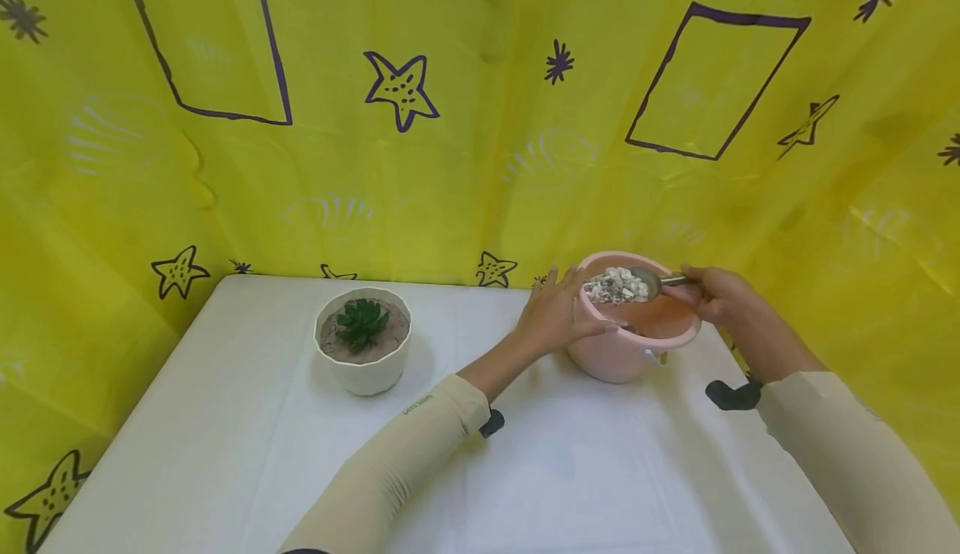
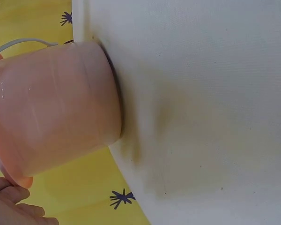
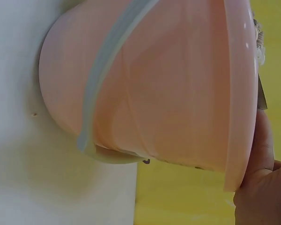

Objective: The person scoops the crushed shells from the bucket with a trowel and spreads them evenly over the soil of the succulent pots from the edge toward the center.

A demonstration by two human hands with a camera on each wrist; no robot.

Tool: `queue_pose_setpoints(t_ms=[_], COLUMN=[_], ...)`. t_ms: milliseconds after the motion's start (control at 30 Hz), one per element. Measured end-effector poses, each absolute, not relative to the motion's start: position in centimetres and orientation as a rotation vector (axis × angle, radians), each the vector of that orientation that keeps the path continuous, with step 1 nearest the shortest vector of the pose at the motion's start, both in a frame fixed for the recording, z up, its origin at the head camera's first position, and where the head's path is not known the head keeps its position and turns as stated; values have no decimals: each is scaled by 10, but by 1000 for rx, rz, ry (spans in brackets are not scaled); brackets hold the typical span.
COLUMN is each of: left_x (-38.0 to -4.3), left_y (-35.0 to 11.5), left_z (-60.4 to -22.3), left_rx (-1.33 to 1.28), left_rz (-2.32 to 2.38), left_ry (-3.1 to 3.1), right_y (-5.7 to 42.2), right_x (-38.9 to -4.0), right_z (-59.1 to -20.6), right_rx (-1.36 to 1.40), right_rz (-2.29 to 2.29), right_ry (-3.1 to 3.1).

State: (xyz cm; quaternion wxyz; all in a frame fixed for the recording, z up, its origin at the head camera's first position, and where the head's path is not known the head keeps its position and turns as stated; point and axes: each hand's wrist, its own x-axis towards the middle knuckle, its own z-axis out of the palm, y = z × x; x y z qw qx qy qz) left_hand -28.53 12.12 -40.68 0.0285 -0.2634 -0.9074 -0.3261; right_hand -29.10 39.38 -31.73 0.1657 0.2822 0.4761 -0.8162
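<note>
"Head view: where's the scoop (image 1: 648,282)?"

"Pinched by its handle (image 1: 674,280) in the right hand (image 1: 726,296), bowl left of it, over the bucket (image 1: 611,362). Stiff, probably front-heavy; grip near the bowl."

"Left hand (image 1: 553,314)?"

"Spread against the rim."

Left arm (image 1: 408,446), right arm (image 1: 847,446) stretched forward; left grip (image 1: 553,314) splayed, right grip (image 1: 722,294) curled, near each other.
</note>
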Motion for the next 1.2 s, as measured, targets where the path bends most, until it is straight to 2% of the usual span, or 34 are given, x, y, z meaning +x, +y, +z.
queue_pose_setpoints(t_ms=[533,1200], left_x=[-280,-277], left_y=[120,121], left_z=[-405,-408], left_rx=[-799,-767], left_rz=[-1026,-1183], left_ry=[-2810,-2764], right_y=[411,417], right_x=[-275,-263], right_z=[-309,-311], right_rx=[864,874], right_rz=[-2449,-2459], right_ry=[1101,1067])
